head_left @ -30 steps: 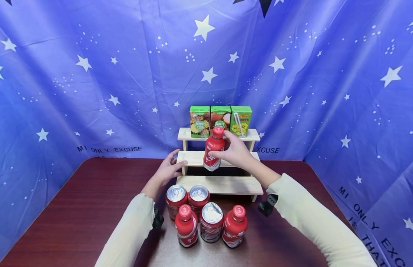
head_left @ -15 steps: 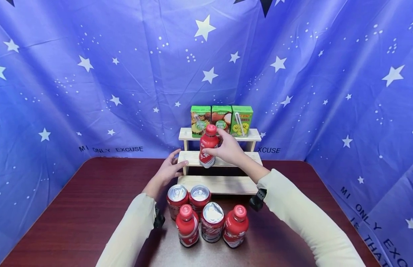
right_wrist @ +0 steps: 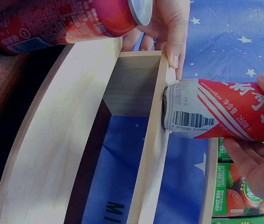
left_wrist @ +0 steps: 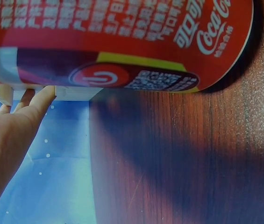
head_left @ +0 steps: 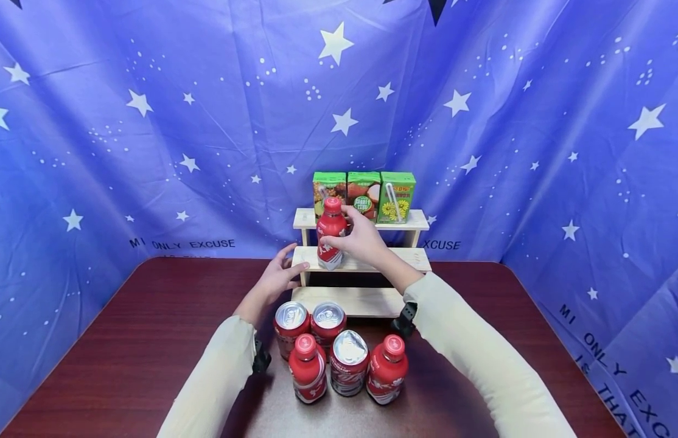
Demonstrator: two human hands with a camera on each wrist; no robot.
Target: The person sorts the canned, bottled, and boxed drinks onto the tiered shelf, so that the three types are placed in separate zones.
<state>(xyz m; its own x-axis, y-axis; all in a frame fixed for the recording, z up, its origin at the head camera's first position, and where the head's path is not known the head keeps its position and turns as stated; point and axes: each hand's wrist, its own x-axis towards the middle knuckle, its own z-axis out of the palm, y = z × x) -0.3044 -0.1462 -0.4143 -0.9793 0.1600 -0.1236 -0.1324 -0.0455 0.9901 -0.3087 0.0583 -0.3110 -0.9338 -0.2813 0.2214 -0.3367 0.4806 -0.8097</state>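
Note:
In the head view my right hand grips a red cola bottle with thumb and fingers around its upper body. The bottle is upright over the left part of the middle step of a wooden shelf. Its base is right at that board in the right wrist view, where the bottle lies sideways in the picture. My left hand touches the left end of the middle step, fingers extended and spread, thumb on the board's front. A red Coca-Cola can fills the top of the left wrist view.
On the top step three juice boxes stand side by side. Before the shelf, several red cans and two red bottles stand close together on the dark wood table. A blue starry curtain hangs behind.
My right hand has carried the bottle leftward along the middle step, from near its centre to its left part. The left hand stays at the shelf's end.

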